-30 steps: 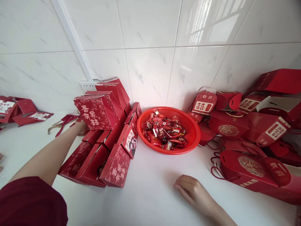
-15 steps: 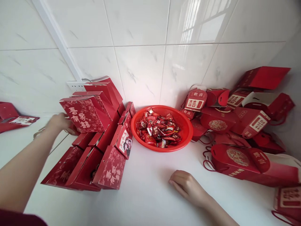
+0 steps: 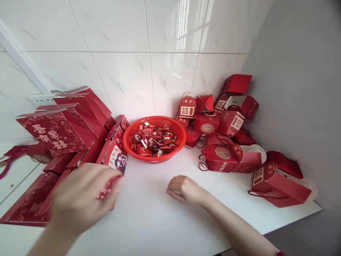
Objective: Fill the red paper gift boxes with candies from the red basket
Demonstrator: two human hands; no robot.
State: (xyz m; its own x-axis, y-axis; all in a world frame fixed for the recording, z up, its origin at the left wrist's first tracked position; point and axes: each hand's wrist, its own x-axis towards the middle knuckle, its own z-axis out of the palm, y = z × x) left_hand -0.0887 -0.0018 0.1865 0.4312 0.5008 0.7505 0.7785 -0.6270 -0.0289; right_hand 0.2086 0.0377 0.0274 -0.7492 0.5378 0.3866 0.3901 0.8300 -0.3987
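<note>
My left hand, smeared by motion, is in front of the upright red gift bags at the left. Its thumb and fingers are apart, with a patterned red surface showing between them; I see nothing held. My right hand rests on the white tabletop with its fingers curled in, and nothing shows in it. Beyond both hands stands a round red plastic basket of small wrapped sweets, mostly in red wrappers.
Red candy boxes with cord handles are heaped at the back right. Another red box lies near the table's right end, by a grey wall. A red cord shows at the left edge. White tiles rise behind.
The view has turned to the right. My left hand has come from behind the gift bags to their front. My right hand stays curled on the tabletop.
</note>
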